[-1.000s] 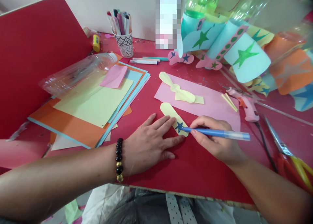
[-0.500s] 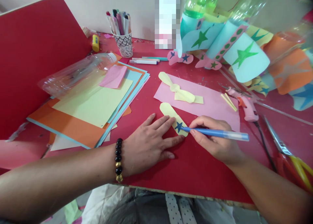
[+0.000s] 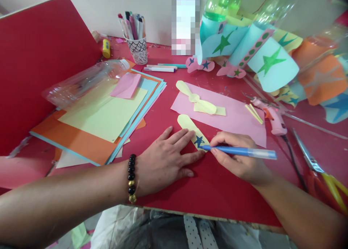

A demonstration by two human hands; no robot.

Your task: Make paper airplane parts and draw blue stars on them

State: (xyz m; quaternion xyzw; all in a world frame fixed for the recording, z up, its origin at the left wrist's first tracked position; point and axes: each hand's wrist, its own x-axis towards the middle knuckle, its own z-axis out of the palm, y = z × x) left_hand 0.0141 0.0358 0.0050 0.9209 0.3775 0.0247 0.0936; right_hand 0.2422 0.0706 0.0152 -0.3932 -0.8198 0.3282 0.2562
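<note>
My right hand (image 3: 239,156) grips a blue marker (image 3: 241,151), its tip on a dark blue star (image 3: 199,140) drawn at the near end of a yellow paper strip (image 3: 185,122) with a rounded end. Spread flat on the red table, my left hand (image 3: 170,154) presses the strip's edge with its fingertips. Just beyond lies a pink paper sheet (image 3: 239,122), bearing a yellow propeller-shaped cutout (image 3: 194,97) and a small yellow paper rectangle (image 3: 221,111).
Coloured paper sheets (image 3: 89,133) and a clear plastic bottle (image 3: 89,80) lie left. Markers stand in a patterned cup (image 3: 138,49). At right are a pink glue gun (image 3: 276,120), scissors (image 3: 312,163) and paper-decorated bottles (image 3: 239,42). A red board (image 3: 46,56) rises at left.
The marker tip has shifted slightly down along the star, and the marker has tilted a little with my right hand. My left hand stays in place.
</note>
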